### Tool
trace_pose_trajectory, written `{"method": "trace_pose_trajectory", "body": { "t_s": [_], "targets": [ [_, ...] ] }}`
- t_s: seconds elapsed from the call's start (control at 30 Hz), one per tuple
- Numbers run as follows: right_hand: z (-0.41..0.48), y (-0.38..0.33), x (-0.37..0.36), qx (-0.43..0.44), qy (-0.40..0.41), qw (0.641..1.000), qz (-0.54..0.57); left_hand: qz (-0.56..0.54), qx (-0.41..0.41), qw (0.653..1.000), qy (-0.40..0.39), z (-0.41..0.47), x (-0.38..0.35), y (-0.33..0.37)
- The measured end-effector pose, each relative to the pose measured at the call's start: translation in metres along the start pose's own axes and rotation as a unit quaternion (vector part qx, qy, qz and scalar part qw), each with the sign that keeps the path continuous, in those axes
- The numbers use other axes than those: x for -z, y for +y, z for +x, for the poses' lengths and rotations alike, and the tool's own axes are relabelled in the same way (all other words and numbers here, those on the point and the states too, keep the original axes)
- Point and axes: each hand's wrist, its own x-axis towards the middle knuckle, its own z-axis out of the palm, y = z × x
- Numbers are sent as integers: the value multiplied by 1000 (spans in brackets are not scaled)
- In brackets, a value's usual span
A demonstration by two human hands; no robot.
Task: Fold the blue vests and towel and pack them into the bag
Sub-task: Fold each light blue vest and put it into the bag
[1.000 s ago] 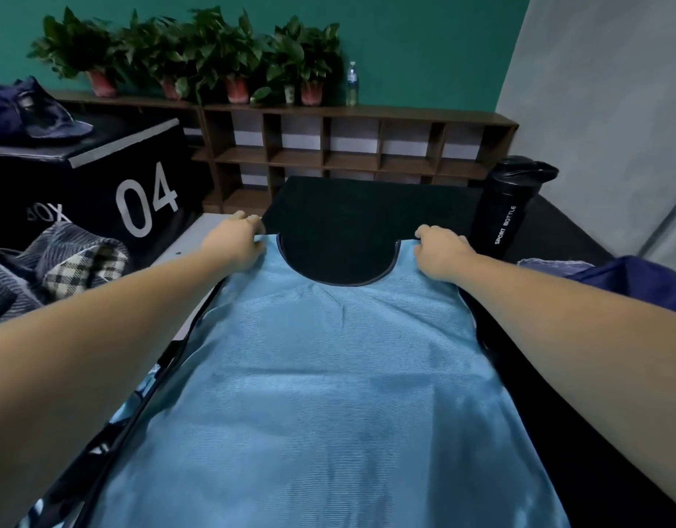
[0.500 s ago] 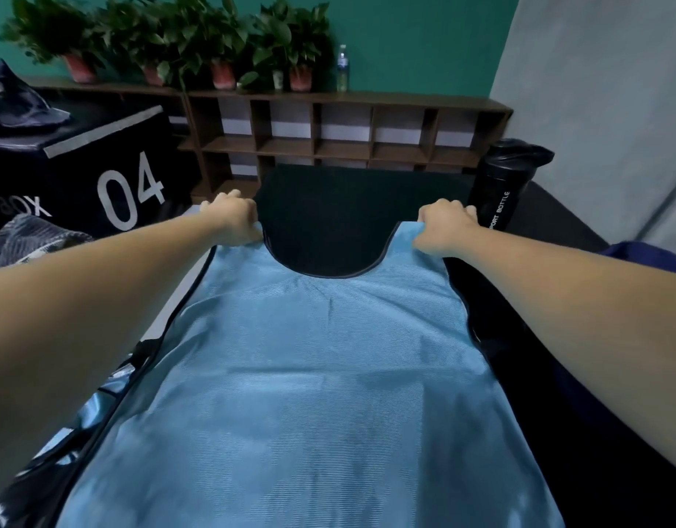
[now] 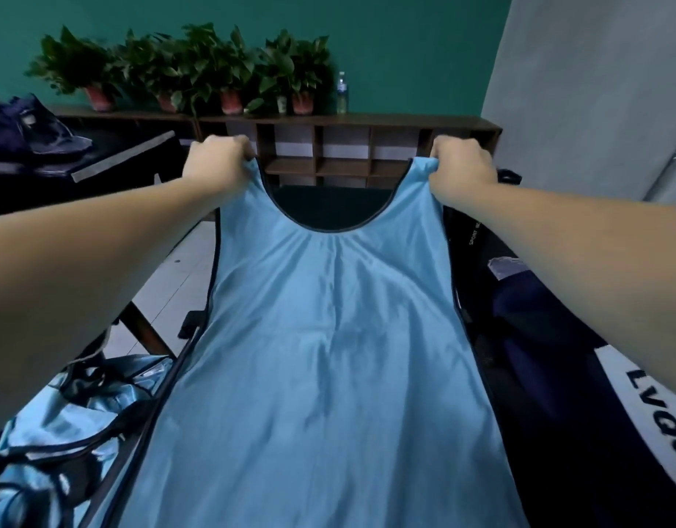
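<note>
A light blue vest with dark trim hangs stretched in front of me, its neckline up and its body falling toward the bottom of the view. My left hand grips the left shoulder strap. My right hand grips the right shoulder strap. More crumpled blue vests lie at lower left. A dark navy bag with white lettering sits at right, partly hidden by my right arm. I see no towel.
A dark table top shows through the neck opening. A black sport bottle stands behind the vest's right edge. A wooden shelf with potted plants lines the green wall. A black box stands at left.
Both hands have lifted the vest's shoulder straps up off the table. The vest now hangs in the air instead of lying flat.
</note>
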Motion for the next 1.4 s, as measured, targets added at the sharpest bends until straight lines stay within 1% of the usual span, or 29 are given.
{"method": "trace_pose_trajectory", "body": {
  "t_s": [0.13,0.2,0.3,0.37,0.53,0.73,0.87,0.97,1.13,1.23,1.4],
  "targets": [
    [1,-12,39,3,64,998,-1,3,0,998,57,-1,41,1],
    [-2,-17,60,0,81,997,-8,4,5,997,74,-3,63,0],
    [-9,-21,89,9,81,997,-13,2,0,996,89,-14,95,-1],
    [-17,-20,103,19,62,998,1,5,-8,996,89,-27,116,0],
    [-49,-14,135,78,-19,996,38,-10,-37,999,28,-69,154,-5],
    [-104,-7,167,139,-62,986,71,-23,-76,997,-16,-131,178,-7],
    [-152,0,175,152,-89,981,83,-41,-95,994,-39,-177,186,-12],
    [-192,7,178,167,-120,975,83,-51,-103,991,-64,-209,187,-14],
    [-251,19,168,168,-181,967,65,-59,-122,987,-91,-258,177,-22],
    [-281,28,155,183,-205,960,45,-66,-130,984,-106,-287,168,-22],
    [-322,40,132,227,-223,948,3,-96,-132,974,-158,-329,149,-22]
  ]
}}
